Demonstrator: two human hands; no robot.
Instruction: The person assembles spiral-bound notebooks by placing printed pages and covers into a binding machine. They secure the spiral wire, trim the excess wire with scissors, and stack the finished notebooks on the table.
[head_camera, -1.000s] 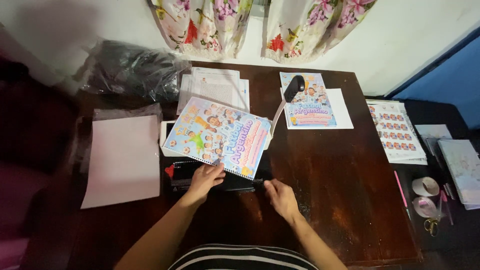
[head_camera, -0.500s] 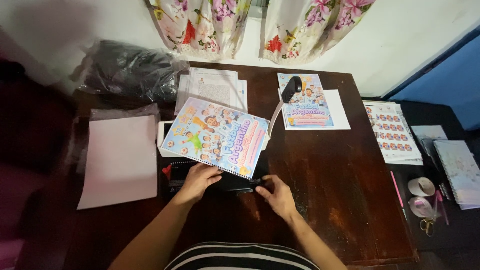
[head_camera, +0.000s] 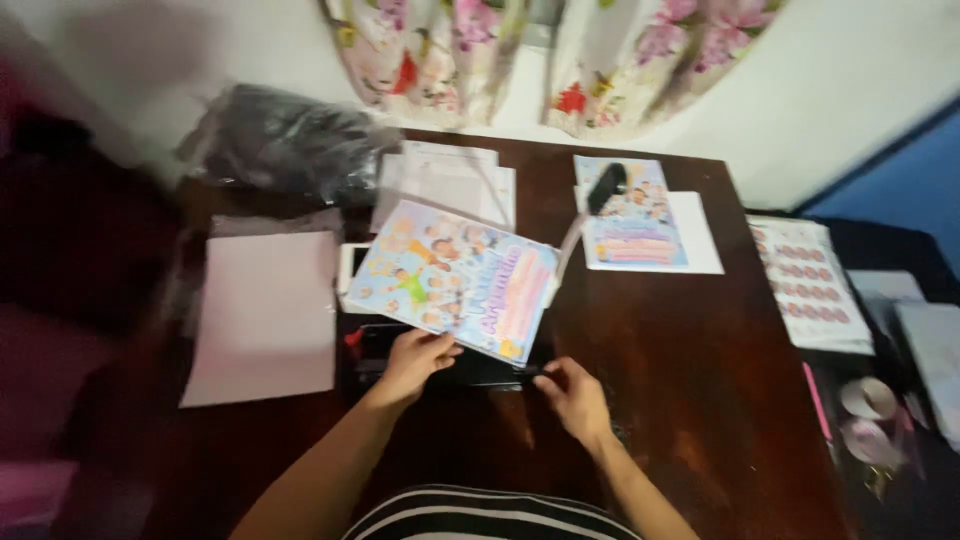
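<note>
- A person in a striped top leans over a dark wooden counter (head_camera: 640, 330), both bare forearms reaching in from the bottom of the head view.
- The left hand (head_camera: 415, 362) rests with fingers curled on a flat black device (head_camera: 450, 365) that lies on the counter just in front of the person; the blur hides whether it truly grips it.
- The right hand (head_camera: 572, 395) is at the device's right end, fingers bent and pinched at its corner; how firm the hold is cannot be told.
- A colourful cartoon-cover booklet (head_camera: 455, 280) lies tilted across the top of the black device, its lower edge touching the left hand's fingers.
- To the left, a plain pale sheet of paper (head_camera: 265, 315) lies flat on the counter.
- Behind the booklet sits a stack of white papers (head_camera: 445, 185), and at the back left a crumpled dark plastic bag (head_camera: 285, 150).
- A second colourful booklet (head_camera: 628, 215) rests on a white sheet at the back right, with a small black object on it.
- Beyond the counter's right edge lie a sheet of round stickers (head_camera: 805, 290) and rolls of tape (head_camera: 868, 420).
- Floral curtains (head_camera: 540, 50) hang against the wall behind.
</note>
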